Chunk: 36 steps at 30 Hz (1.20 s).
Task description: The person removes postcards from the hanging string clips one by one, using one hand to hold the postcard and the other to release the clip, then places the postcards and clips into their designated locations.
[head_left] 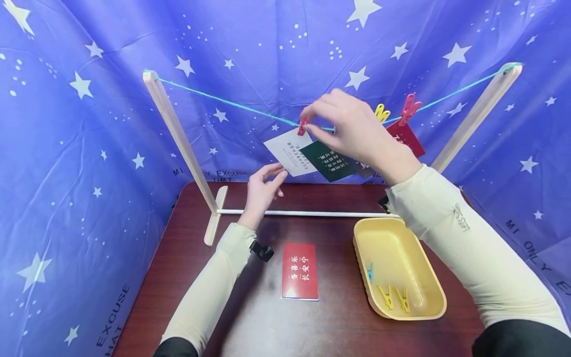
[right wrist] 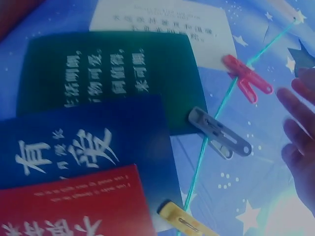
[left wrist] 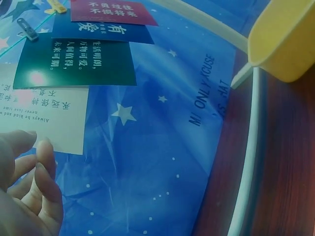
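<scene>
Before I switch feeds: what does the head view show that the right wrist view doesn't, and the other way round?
Only the head view shows the left hand, the yellow basin holding two yellow pegs and a blue peg, and the red card lying on the table.

Only the right wrist view shows the grey peg; it also gives a clearer look at the blue card.

Both show the right hand, the teal line, the red peg at the white card, and the green card.

A smooth paper white card [head_left: 287,148] hangs just beside the left hand [head_left: 263,191], a plastic red peg [right wrist: 247,75] near the right hand [head_left: 348,124], a glossy wood-grain table [head_left: 258,312] below.
</scene>
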Motion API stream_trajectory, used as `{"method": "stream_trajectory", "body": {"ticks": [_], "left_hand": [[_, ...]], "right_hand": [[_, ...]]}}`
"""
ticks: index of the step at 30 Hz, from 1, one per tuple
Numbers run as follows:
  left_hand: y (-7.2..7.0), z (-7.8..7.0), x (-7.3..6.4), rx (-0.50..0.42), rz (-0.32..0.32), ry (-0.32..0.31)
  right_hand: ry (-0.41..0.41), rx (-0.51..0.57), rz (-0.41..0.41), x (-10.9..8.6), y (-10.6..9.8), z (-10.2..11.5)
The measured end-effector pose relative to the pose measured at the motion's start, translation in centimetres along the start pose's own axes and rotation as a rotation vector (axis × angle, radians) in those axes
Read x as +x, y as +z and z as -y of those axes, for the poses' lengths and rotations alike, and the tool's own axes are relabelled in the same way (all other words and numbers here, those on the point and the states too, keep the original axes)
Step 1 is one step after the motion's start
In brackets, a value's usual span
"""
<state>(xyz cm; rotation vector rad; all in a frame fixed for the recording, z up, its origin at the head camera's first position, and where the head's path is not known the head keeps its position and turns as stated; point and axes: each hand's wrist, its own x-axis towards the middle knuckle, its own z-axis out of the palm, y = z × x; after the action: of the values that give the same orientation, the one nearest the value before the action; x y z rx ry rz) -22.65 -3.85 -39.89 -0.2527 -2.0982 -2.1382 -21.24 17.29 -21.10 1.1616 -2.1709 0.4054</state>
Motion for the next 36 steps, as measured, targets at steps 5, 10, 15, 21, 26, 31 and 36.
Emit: {"method": "stream_trajectory", "body": {"ticks": [5, 10, 15, 21, 26, 31, 36], "left_hand": [[-0.1, -0.2, -0.1, -0.013, 0.001, -0.004], [-0.2, -0.3, -0.2, -0.014, 0.012, -0.007], [-0.2, 0.0, -0.2, -0.018, 0.02, -0.012], [-0.1, 0.2, -0.1, -0.03, 0.033, 0.011], [0.0, 0.3, -0.1, -0.027, 0.068, 0.059], [0.0, 0.4, -0.1, 0.003, 0.112, 0.094], [-0.2, 0.6, -0.1, 0.034, 0.145, 0.118]], "right_hand": [[0.058, -0.041, 0.049, 1.5, -0.2, -1.0], [0.174, -0.042, 0.192, 2.1, -0.4, -1.6], [0.317, -0.005, 0.335, 2.4, -0.7, -1.8], [0.399, 0.034, 0.382, 2.3, -0.6, -1.9], [0.416, 0.05, 0.368, 2.3, -0.5, -1.8], [0.416, 0.094, 0.352, 2.4, -0.4, -1.9], [0.423, 0.113, 0.359, 2.6, -0.3, -1.9]]}}
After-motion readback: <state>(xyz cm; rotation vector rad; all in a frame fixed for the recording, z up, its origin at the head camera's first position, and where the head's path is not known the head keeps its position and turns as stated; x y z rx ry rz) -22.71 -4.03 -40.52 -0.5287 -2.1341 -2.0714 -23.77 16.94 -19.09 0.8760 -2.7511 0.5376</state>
